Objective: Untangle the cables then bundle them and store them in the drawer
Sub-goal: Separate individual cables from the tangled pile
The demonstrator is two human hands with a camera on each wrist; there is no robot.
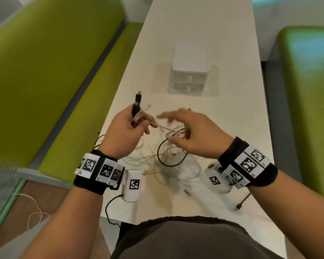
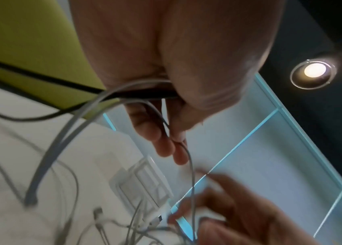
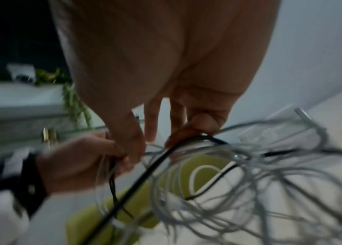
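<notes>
Nearest the camera: the two wrists at the near edge of the white table (image 1: 198,25), hands raised over the cable tangle (image 1: 168,157).

Left hand (image 1: 126,131): fingers curled round a small bunch of cable ends. Black USB plugs (image 1: 137,104) stick up out of the fist, a thin white lead (image 1: 153,124) is pinched between thumb and fingertips and runs right into the tangle. Left wrist view confirms it: black and white leads trapped under the thumb.

Right hand (image 1: 195,133): thumb and one finger pinch strands at the top of the tangle, a black loop (image 1: 171,152) among them; the other fingers are spread out straight and blurred, so probably moving. Right wrist view shows the thumb pressing that black cable against a fingertip.

Tangle: mostly white leads plus the black one, heaped on the table near its near edge, partly lifted between the hands. One black plug (image 1: 238,206) lies loose by the right near corner.

Drawer unit (image 1: 190,71): small, white, mid-table beyond the hands, well apart from the cables. Both drawers look closed.

Progress, my read: early. Some ends are gathered in the left hand, the knot isn't separated. No bundle made, nothing stored. Left: finish untangling, coil each cable, open a drawer, stow.
</notes>
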